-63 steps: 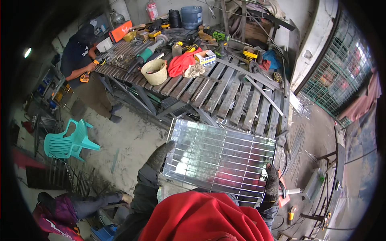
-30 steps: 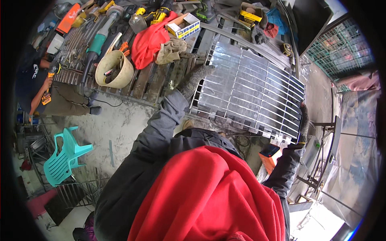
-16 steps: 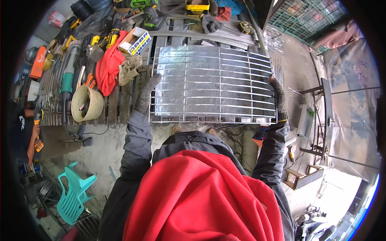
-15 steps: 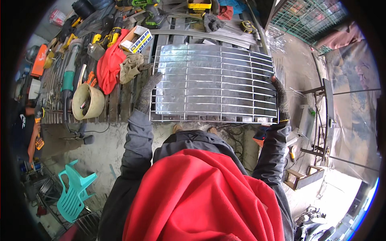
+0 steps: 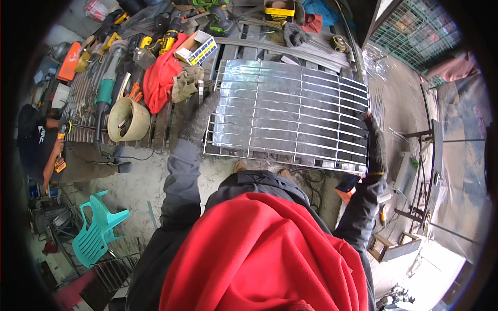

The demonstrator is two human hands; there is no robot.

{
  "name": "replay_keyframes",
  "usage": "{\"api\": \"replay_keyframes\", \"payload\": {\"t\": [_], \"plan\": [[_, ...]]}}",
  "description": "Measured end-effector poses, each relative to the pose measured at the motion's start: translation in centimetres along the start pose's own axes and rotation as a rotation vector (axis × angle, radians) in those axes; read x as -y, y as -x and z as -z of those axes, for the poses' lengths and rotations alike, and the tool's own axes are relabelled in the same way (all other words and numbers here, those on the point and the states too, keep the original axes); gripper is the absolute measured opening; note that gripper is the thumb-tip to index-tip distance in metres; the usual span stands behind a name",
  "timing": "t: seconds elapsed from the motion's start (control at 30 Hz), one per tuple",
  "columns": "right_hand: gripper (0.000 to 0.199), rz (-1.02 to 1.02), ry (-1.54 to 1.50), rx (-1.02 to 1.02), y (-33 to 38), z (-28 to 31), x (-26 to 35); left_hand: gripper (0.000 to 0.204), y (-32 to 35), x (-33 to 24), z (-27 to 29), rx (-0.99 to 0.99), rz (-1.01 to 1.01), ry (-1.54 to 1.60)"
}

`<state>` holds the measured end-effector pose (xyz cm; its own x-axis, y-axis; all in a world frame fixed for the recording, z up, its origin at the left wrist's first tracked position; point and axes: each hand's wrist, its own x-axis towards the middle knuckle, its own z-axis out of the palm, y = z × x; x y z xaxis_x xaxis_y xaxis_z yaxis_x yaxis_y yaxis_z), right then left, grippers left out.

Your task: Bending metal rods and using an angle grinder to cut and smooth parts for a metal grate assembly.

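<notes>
A silvery wire grille with several long rods and a few cross rods lies in front of me on the workbench. Under its rods sits a flat grey metal sheet. My left hand, in a dark knitted glove, is closed on the grille's left side, its thumb over the edge near the sheet. On the opposite side my right hand, gloved too but with a bare fingertip showing, closes round the right edge rod. The undersides of both grips are hidden.
Left on the slatted bench are a cream pot, an angle grinder, a red cloth and a small box. A tape measure lies behind the grille. A person holds a power tool at far left, beyond a teal chair.
The view has swung, so the bench and grille appear farther right and slightly turned. More of the person at left shows. Both my hands stay at the grille's sides.
</notes>
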<state>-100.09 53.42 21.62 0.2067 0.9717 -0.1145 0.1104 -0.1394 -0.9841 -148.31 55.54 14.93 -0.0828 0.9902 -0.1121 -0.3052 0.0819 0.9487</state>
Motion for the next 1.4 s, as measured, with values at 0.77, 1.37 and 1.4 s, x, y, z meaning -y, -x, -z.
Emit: {"api": "replay_keyframes", "payload": {"t": [0.77,1.37,1.4], "plan": [[0.023,0.686,0.322,0.480,15.1,-6.6,3.0,0.031,12.8,-4.3,-21.6,0.567,0.218,-0.042],[0.018,-0.434,-0.425,0.100,26.2,-12.8,5.0,0.042,13.2,-6.5,-17.0,0.985,0.359,-0.217],[0.019,-0.447,-0.427,0.057,26.6,-13.3,5.2,0.043,13.1,-6.5,-17.1,0.992,0.491,-0.164]]}}
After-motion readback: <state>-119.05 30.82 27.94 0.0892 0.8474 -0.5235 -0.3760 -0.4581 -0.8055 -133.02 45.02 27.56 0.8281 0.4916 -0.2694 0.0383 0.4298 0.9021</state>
